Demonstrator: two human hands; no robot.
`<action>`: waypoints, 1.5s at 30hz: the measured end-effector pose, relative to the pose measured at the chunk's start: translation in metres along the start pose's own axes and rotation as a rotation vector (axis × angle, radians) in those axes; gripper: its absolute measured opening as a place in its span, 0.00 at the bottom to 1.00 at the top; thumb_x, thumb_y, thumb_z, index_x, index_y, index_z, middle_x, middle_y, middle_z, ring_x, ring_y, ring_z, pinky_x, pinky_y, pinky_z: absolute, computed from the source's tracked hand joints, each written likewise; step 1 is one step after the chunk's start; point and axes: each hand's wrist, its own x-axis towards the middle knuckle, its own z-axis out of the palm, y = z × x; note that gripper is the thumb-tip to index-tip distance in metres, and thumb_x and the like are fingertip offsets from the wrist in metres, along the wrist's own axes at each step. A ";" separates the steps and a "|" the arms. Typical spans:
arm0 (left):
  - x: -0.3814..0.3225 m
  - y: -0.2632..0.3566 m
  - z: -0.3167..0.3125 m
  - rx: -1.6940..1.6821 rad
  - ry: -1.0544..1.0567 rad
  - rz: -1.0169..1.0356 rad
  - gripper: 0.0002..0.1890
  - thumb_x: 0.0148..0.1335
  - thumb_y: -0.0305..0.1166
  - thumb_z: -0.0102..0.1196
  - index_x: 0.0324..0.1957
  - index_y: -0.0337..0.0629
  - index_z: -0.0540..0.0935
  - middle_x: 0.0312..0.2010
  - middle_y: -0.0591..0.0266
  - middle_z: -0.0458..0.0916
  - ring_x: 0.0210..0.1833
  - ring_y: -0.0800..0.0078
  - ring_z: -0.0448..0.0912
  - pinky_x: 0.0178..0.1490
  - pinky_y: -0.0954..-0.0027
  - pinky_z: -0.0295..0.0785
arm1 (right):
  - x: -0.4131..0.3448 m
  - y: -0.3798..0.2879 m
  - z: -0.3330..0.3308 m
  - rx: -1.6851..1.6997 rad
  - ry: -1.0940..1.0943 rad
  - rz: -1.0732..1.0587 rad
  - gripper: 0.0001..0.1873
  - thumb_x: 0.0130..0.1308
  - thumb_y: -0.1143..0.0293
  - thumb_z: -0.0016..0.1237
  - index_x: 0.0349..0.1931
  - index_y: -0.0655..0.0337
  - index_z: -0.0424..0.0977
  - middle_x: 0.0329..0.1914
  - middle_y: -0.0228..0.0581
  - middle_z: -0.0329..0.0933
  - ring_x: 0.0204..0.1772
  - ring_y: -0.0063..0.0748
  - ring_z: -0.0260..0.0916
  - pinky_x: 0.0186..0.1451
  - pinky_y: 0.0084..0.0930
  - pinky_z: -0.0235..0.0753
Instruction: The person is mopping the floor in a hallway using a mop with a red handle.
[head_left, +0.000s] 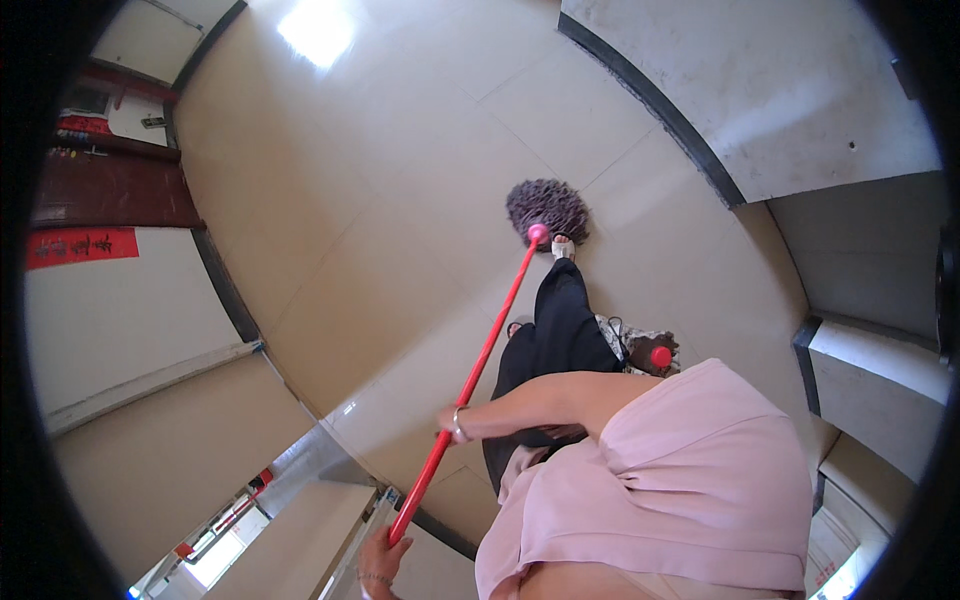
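A mop with a red handle (491, 345) slants across the view, its shaggy grey-purple head (553, 210) flat on the tiled floor by my sandalled front foot (562, 246). A pink joint (538, 233) links handle and head. My right hand (452, 424), with a silver bangle at the wrist, grips the handle partway along, the arm reaching across my body. At the handle's top end, my left hand (381, 559) is closed around it, low in the view and wearing a thin bracelet.
Glossy beige tiles (405, 142) make up the floor. White walls with dark skirting (660, 112) stand at right. On the left are a dark red cabinet (112, 187) and a red paper strip (82, 247) with writing. A patterned cloth item with a red cap (661, 357) is beside my leg.
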 end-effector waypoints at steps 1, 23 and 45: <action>-0.017 -0.009 -0.004 -0.132 0.039 -0.006 0.14 0.43 0.37 0.55 0.29 0.37 0.74 0.18 0.57 0.72 0.24 0.70 0.70 0.28 0.70 0.64 | -0.004 0.018 0.013 -0.097 -0.024 -0.012 0.09 0.53 0.72 0.30 0.36 0.54 0.55 0.26 0.42 0.64 0.28 0.40 0.69 0.27 0.45 0.71; 0.108 0.171 -0.078 -1.094 -0.502 -0.087 0.16 0.54 0.35 0.40 0.39 0.32 0.69 0.15 0.62 0.69 0.10 0.82 0.63 0.10 0.84 0.55 | -0.088 -0.169 -0.035 0.278 0.267 -0.861 0.07 0.47 0.72 0.35 0.20 0.68 0.57 0.09 0.41 0.59 0.09 0.34 0.61 0.09 0.29 0.64; 0.279 0.466 -0.064 -1.468 -0.695 -0.010 0.14 0.55 0.34 0.42 0.42 0.38 0.65 0.21 0.64 0.64 0.16 0.87 0.57 0.12 0.89 0.51 | -0.202 -0.504 -0.198 0.181 0.337 -0.998 0.04 0.48 0.74 0.32 0.21 0.65 0.58 0.10 0.37 0.57 0.10 0.30 0.57 0.10 0.27 0.62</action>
